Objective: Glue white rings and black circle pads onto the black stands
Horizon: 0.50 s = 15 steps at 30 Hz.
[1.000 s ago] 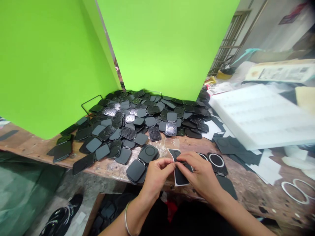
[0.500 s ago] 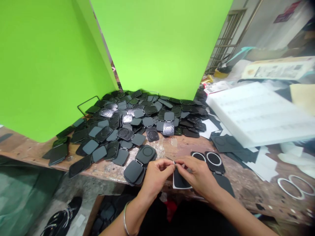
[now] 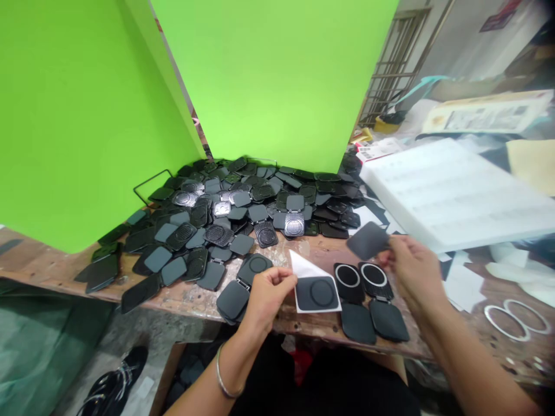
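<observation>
My left hand [image 3: 267,293] pinches the edge of a white backing sheet [image 3: 315,283] that still carries one dark sticker with a ring mark. My right hand [image 3: 411,269] is raised to the right and pinches a dark rounded-square sticker [image 3: 367,240] peeled off that sheet. Between my hands, two open hinged black cases [image 3: 363,297] lie on the worn wooden bench [image 3: 182,293], each with a white ring in its upper half. Another closed dark case [image 3: 243,288] lies just left of my left hand.
A big heap of black hinged cases [image 3: 243,214] covers the back of the bench in front of green panels [image 3: 87,115]. A white foam tray [image 3: 455,196] lies at right, with loose white rings [image 3: 515,320] and paper scraps near it. A black shoe [image 3: 110,381] is on the floor at lower left.
My hands have parted: the right one pulled a dark sticker off the sheet and lifted it up to the right, while the left keeps the backing sheet, now folded open.
</observation>
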Each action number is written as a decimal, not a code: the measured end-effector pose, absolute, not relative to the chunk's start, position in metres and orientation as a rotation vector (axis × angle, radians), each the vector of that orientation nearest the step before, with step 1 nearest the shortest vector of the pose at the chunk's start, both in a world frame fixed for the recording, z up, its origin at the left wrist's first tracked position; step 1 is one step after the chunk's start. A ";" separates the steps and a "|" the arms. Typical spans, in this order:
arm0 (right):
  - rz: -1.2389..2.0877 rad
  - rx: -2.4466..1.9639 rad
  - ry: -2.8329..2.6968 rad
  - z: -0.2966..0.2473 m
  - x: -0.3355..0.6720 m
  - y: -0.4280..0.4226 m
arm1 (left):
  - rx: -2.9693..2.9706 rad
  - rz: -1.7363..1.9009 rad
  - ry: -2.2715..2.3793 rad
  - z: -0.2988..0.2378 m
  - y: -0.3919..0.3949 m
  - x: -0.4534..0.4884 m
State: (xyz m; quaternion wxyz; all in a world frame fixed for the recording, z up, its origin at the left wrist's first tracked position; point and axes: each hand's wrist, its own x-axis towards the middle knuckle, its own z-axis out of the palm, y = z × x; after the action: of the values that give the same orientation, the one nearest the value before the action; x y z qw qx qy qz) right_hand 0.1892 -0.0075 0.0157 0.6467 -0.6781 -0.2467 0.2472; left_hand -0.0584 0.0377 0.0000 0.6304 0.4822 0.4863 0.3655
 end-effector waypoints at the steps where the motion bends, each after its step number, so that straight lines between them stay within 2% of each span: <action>1: 0.540 -1.483 -0.499 0.015 0.200 -0.008 | 1.102 0.849 1.122 -0.003 0.043 -0.059; 4: 0.480 -1.452 -0.582 0.015 0.212 -0.017 | 1.141 0.880 1.118 -0.006 0.052 -0.058; 8: 0.199 -1.627 -1.053 0.016 0.186 -0.037 | 1.543 1.096 1.162 0.008 0.043 -0.049; 10: 0.043 -1.546 -1.334 0.013 0.169 -0.044 | 1.614 0.975 1.046 0.017 0.031 -0.041; 13: -0.060 -1.373 -1.622 0.006 0.152 -0.049 | 1.334 0.711 0.875 0.021 0.017 -0.029; 15: -0.079 -1.312 -1.747 0.003 0.148 -0.051 | 1.135 0.671 0.850 0.017 0.013 -0.023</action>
State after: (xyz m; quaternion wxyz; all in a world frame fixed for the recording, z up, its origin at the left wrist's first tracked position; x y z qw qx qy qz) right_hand 0.1483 -0.0512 0.0030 0.4597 -0.5330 -0.7096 -0.0320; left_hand -0.0232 0.0129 0.0174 0.7078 0.5109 0.3829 0.3023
